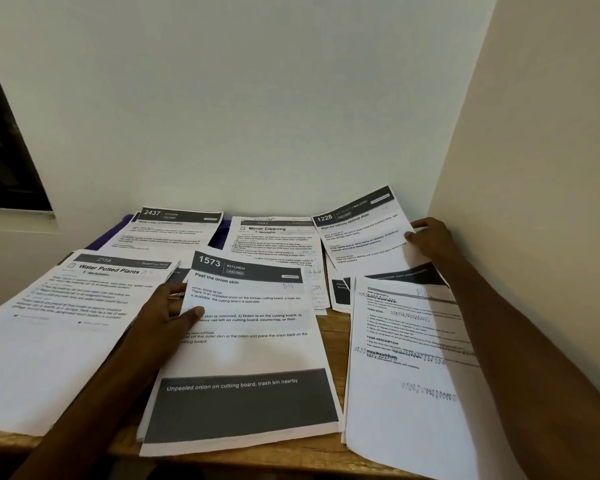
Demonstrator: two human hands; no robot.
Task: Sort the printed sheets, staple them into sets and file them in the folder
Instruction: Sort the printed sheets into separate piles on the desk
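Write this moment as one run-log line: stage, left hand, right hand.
stage: sorting | left hand: pinching edge of sheet 1573 | right hand: gripping edge of sheet 1228 | stapling: not yet

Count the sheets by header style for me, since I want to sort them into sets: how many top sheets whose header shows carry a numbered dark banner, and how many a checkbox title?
Numbered dark banner: 3 (sheet 2437, sheet 1573, sheet 1228)
Checkbox title: 2 (Water Potted Plants sheet, Mirror Cleaning sheet)
Total: 5
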